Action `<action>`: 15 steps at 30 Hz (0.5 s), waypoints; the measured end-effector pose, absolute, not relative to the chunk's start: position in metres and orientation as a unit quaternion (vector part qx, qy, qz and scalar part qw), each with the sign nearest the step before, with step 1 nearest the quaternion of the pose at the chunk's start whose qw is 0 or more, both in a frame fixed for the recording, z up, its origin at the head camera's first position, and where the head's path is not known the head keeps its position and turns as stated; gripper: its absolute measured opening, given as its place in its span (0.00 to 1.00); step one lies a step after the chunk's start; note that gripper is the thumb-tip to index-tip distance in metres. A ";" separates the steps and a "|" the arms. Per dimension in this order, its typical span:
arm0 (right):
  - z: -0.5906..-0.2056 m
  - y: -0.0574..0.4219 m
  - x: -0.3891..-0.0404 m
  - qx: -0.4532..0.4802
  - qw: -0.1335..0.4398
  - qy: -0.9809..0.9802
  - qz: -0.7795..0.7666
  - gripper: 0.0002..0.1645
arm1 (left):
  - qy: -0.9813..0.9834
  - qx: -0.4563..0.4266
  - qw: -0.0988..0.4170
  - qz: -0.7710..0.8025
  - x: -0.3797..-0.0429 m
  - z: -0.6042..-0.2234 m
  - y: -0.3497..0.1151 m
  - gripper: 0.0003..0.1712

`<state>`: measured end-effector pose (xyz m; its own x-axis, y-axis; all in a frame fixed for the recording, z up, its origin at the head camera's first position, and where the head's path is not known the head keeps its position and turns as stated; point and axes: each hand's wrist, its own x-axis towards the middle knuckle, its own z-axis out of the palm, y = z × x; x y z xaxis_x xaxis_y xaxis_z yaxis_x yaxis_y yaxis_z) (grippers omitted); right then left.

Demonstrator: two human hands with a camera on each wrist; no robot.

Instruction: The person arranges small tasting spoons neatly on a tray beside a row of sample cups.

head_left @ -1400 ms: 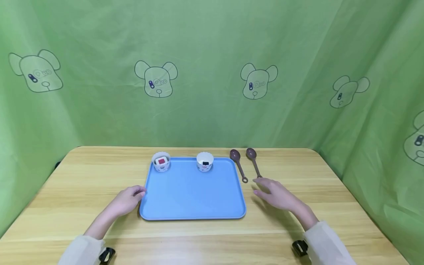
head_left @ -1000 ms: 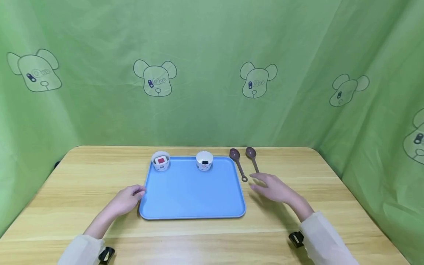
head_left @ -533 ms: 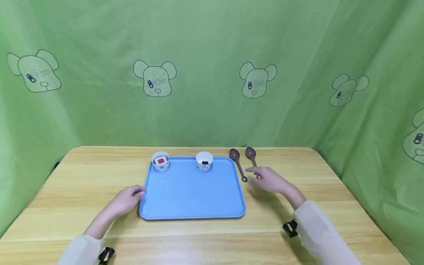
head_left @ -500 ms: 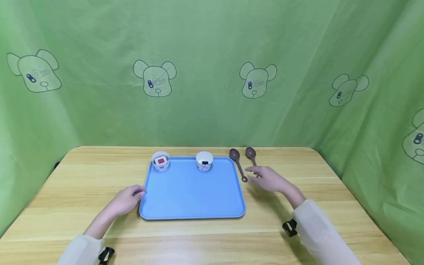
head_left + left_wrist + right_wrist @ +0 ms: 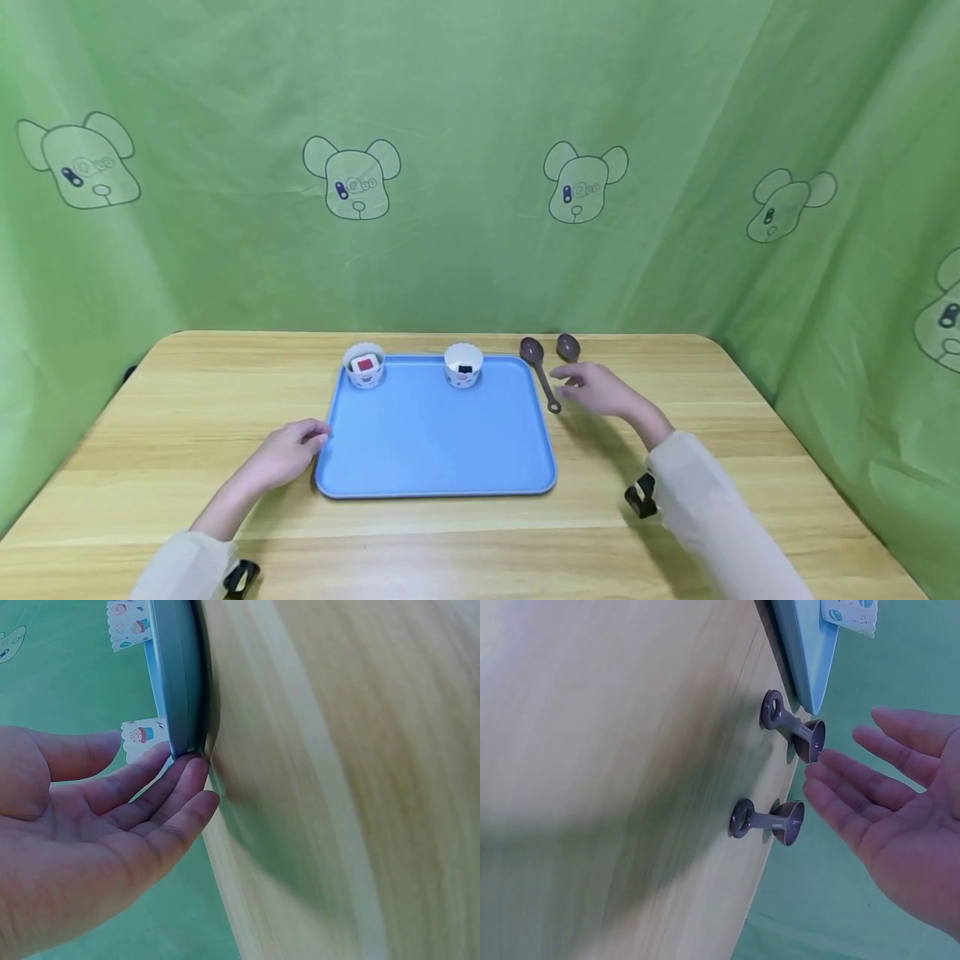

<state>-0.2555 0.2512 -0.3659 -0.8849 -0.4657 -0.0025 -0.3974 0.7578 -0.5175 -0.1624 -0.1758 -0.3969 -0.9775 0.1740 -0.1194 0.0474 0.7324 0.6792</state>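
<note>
At the left edge of the blue tray, my left hand has its fingertips against the rim, the thumb apart from it in the left wrist view. My right hand hovers over the handle of the right brown spoon, hiding most of that handle in the head view. Its fingers are loosely extended and hold nothing. Just left of it lies the other brown spoon, beside the tray's right edge. Both spoons rest on the table in the right wrist view, apart from the hand.
Two white paper cups stand at the tray's far side. The left cup contains a white piece with a red mark; the middle cup contains something with a black mark. A green curtain hangs behind the wooden table.
My right hand has moved forward and slightly left, from near the right spoon's handle end to over its handle. The left hand, tray, cups and spoons stay in place.
</note>
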 end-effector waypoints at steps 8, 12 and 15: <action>-0.372 0.246 -0.267 -0.218 0.077 0.929 -0.291 0.20 | 0.928 0.058 0.087 0.358 -0.163 -0.398 -0.175 0.17; -0.373 0.245 -0.273 -0.215 0.092 0.927 -0.294 0.20 | 0.928 0.057 0.085 0.357 -0.163 -0.399 -0.175 0.17; -0.374 0.244 -0.275 -0.211 0.112 0.925 -0.297 0.21 | 0.929 0.059 0.081 0.356 -0.162 -0.399 -0.175 0.17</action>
<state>-0.2754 0.2436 -0.3741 -0.8863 -0.4558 -0.0815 -0.3230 0.7347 -0.5965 -0.1623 -0.1745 -0.3988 -0.9799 0.1668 -0.1090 0.0512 0.7395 0.6712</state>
